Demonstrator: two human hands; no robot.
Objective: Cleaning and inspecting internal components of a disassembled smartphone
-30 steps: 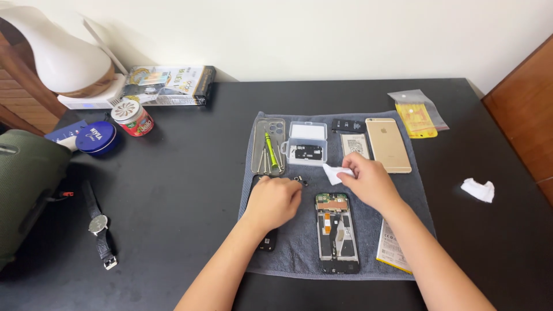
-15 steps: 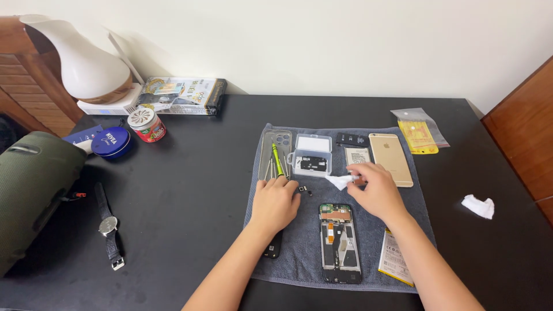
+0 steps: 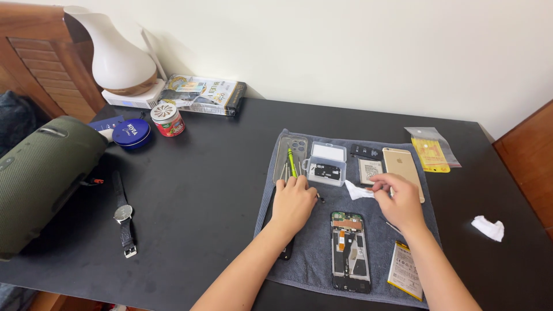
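Both your bare forearms reach up from the bottom edge, angled slightly toward each other. Your left hand (image 3: 294, 201) lies palm down, fingers curled forward and close together, knuckles up. Your right hand (image 3: 397, 198) sits just to its right, well apart, wrist raised a little, thumb and forefinger closed in a fine pinch grip pointing left.

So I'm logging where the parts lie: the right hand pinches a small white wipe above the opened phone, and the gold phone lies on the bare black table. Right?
Not quite. The head view shows the gold phone lying on the grey towel, not on the bare black table. The rest holds: the right hand pinches the small white wipe above the opened phone.
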